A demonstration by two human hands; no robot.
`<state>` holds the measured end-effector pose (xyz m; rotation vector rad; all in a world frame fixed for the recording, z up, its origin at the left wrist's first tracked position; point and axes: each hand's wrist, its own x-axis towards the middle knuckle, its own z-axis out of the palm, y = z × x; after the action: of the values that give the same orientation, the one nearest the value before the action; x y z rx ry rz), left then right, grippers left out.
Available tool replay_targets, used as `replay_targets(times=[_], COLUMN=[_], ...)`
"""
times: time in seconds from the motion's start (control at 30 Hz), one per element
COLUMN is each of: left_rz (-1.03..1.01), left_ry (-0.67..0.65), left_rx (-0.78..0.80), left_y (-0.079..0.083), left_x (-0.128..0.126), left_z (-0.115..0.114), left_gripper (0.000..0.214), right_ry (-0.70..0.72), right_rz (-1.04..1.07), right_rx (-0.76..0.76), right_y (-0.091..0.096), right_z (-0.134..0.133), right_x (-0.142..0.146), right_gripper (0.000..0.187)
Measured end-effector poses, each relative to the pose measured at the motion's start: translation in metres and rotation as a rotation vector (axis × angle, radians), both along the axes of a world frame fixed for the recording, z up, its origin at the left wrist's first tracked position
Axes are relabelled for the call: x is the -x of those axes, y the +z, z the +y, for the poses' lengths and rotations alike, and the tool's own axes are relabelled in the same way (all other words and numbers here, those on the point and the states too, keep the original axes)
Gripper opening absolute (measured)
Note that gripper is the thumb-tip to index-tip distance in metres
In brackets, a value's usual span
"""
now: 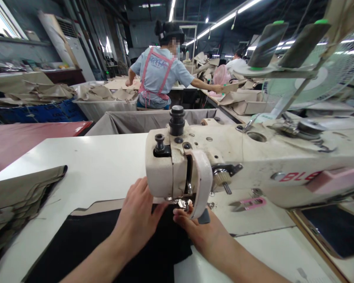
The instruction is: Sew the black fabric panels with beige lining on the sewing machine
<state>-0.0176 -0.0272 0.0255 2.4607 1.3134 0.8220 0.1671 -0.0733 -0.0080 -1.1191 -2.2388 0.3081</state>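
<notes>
The left hand [137,206] of the person at the machine lay palm down, its fingers close together and its thumb set apart, the thumb resting on black fabric [85,236] just left of the presser foot [183,203]. The right hand [205,232] was curled at the other side of the foot; from where I stood, a curved white guard [205,181] hid part of it, and whether it pinched the cloth could not be told. The black fabric lay on the white tabletop [106,153], partly beneath the left forearm, with beige cloth [106,205] showing along its far edge. Sound handling here, in my judgement, called for light, even pressure from both hands, the layers kept flat, and the fingertips well clear of the needle area. Above the work stood the sewing machine [165,173], with pink-handled thread snips [252,203] on its bed and a dark-screened device [339,228] to the right. Folded beige fabric [26,188] lay toward the left. Thread cones [268,43] rose behind the machine; beyond a cloth-lined bin [120,122], a co-worker [159,67] in pink apron straps held a beige piece [230,87] at arm's length.
</notes>
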Motion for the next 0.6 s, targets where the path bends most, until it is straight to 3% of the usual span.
replay_targets(times=[0.1, 0.2, 0.23, 0.3, 0.4, 0.47, 0.6], left_rz=[-0.068, -0.119, -0.140, -0.171, -0.190, -0.208, -0.248], left_ry=[-0.062, -0.077, -0.087, -0.127, -0.194, -0.224, -0.259], left_rx=[0.144, 0.248, 0.274, 0.333, 0.413, 0.451, 0.529], left_y=[-0.009, -0.019, -0.020, -0.019, -0.011, -0.007, -0.003], left_x=[0.003, 0.006, 0.008, 0.010, 0.012, 0.013, 0.016], left_z=[-0.043, -0.062, -0.062, -0.060, -0.055, -0.055, -0.054], left_gripper=[0.049, 0.045, 0.041, 0.033, 0.021, 0.014, 0.007], right_ry=[-0.037, -0.113, -0.141, -0.177, -0.168, -0.151, -0.121], right_rz=[0.074, 0.151, 0.224, 0.526, 1.093, 1.252, 1.321], right_rx=[0.081, 0.157, 0.230, 0.527, 1.019, 1.112, 1.167], right_y=[0.001, 0.006, 0.008, 0.010, 0.010, 0.010, 0.013], right_z=[0.000, -0.010, -0.017, -0.033, -0.056, -0.064, -0.063], right_x=[0.001, 0.003, 0.005, 0.009, 0.016, 0.020, 0.025], right_gripper=[0.018, 0.018, 0.018, 0.020, 0.044, 0.059, 0.063])
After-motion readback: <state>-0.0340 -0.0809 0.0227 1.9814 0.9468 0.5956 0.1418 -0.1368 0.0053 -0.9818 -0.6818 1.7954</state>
